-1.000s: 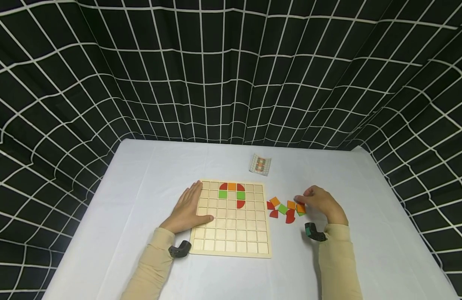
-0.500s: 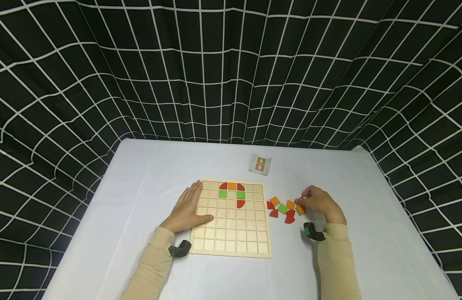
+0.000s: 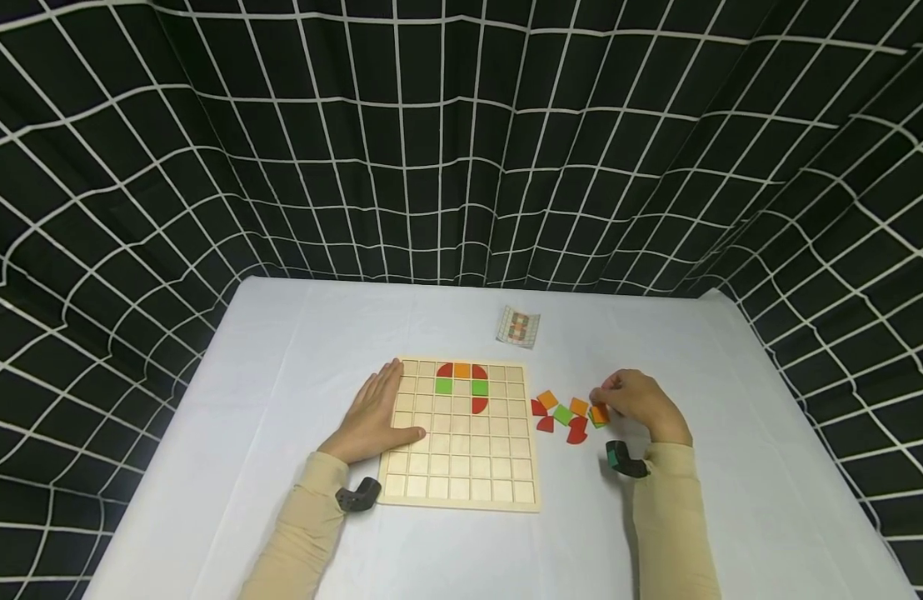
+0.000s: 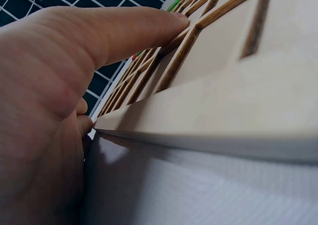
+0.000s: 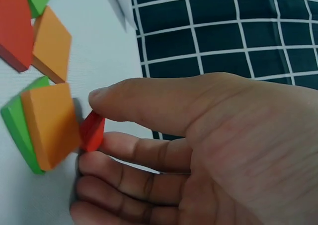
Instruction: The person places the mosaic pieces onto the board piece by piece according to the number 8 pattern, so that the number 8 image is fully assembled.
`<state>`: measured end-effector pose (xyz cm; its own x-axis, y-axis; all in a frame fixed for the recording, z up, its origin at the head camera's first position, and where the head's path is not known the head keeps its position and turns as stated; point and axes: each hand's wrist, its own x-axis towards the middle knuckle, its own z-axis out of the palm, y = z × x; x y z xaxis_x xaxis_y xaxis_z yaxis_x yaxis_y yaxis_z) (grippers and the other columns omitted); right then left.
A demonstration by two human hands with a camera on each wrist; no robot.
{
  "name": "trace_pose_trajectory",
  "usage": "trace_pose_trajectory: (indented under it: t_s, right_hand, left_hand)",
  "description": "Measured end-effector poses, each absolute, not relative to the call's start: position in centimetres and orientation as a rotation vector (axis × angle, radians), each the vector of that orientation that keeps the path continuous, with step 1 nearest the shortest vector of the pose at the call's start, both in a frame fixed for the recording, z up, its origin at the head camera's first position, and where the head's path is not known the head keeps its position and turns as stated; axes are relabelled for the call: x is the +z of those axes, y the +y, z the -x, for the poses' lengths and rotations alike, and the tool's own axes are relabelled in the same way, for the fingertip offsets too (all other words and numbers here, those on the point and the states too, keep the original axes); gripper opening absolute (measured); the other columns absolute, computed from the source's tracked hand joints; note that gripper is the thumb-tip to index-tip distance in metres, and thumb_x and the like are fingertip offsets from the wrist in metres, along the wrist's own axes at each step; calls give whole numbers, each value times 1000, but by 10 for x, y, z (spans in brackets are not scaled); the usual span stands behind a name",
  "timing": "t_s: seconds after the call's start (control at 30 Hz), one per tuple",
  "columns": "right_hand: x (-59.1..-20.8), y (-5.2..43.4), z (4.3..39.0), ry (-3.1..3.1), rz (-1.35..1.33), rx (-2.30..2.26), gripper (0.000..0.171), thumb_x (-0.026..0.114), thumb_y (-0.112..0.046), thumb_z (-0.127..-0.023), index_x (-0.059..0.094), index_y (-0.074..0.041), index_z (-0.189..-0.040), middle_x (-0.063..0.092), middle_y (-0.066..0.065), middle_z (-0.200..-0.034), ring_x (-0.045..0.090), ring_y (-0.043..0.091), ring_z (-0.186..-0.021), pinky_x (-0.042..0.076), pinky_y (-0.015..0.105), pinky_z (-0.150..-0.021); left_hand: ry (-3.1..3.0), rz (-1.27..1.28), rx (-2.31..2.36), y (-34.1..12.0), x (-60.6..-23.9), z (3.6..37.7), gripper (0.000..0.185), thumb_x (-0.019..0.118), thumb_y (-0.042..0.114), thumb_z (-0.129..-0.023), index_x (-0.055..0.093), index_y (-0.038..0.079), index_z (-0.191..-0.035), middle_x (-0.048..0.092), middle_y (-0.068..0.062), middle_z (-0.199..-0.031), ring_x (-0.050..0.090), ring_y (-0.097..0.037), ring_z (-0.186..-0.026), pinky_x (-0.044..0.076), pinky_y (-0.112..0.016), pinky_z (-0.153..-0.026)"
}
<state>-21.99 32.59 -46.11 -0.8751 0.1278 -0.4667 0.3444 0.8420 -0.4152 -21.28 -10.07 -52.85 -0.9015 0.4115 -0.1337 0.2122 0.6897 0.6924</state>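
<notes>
A pale wooden grid board (image 3: 461, 467) lies on the table, with red, orange and green tiles set in its upper cells. My left hand (image 3: 367, 421) rests along its left edge, fingers straight and thumb (image 4: 149, 29) over the cells. Right of the board, my right hand (image 3: 640, 402) pinches a red tile (image 5: 93, 130) between thumb and fingers; its full shape is partly hidden. Beside those fingers an orange square tile (image 5: 52, 125) leans over a green tile (image 5: 20, 128). Several more tiles lie loosely between hand and board, among them a green square (image 3: 562, 415) and an orange square (image 3: 547, 400).
A small printed card (image 3: 518, 327) with a grid pattern lies behind the board. White cloth covers the table (image 3: 319, 333). Black curtains (image 3: 461, 167) with white grid lines surround its back and sides.
My right hand's fingers have shifted slightly at the right end of the loose tiles, and a red tile has come up in their pinch. The left hand stays on the board.
</notes>
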Motion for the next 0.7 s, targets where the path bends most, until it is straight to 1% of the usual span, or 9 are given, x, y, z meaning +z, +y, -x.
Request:
trace_pose_trajectory:
  t_s: [0.2, 0.3, 0.37, 0.5, 0.6, 0.7]
  right_hand:
    - [-456, 329, 219, 2622, -287, -697, 29, 56, -22, -99, 69, 3, -108, 68, 13, -91, 57, 24, -84, 48, 33, -73]
    - [-454, 330, 220, 2637, -260, -698, 27, 53, -15, -100, 68, 4, -110, 69, 15, -94, 58, 25, -86, 48, 34, -74]
    - [-453, 330, 220, 2647, -251, -698, 26, 53, -12, -99, 68, 4, -111, 69, 17, -97, 59, 25, -87, 49, 35, -75]
    - [-453, 329, 221, 2652, -258, -711, 26, 55, -12, -98, 66, 4, -116, 68, 21, -105, 60, 29, -91, 53, 40, -79]
    - [-454, 327, 222, 2666, -250, -740, 28, 55, -13, -100, 65, 3, -120, 66, 23, -114, 58, 33, -98, 54, 48, -88]
    - [-455, 325, 223, 2695, -225, -798, 28, 54, -15, -101, 65, 1, -122, 66, 23, -119, 57, 35, -104, 53, 54, -96]
  left_hand:
    - [2622, -506, 1031, -100, -528, 213, 119, 78, 45, -84, -1, 2, -163, -1, -14, -172, -1, -32, -161, -1, -50, -131]
    - [2615, -508, 1030, -101, -528, 213, 120, 77, 47, -84, -2, 3, -163, -2, -14, -172, -3, -31, -161, -2, -49, -131]
    - [2611, -505, 1025, -100, -528, 213, 120, 76, 48, -84, -3, 4, -163, -2, -13, -173, -3, -30, -161, -2, -48, -131]
    - [2612, -502, 1026, -100, -529, 213, 120, 77, 47, -84, -3, 4, -163, -3, -13, -172, -4, -30, -161, -2, -48, -131]
    - [2616, -497, 1039, -99, -529, 213, 120, 78, 45, -83, -2, 3, -163, -2, -13, -173, -3, -30, -161, -2, -48, -131]
    - [2624, -496, 1051, -99, -529, 212, 120, 79, 45, -83, -1, 3, -163, -1, -13, -173, -2, -30, -161, -2, -47, -131]
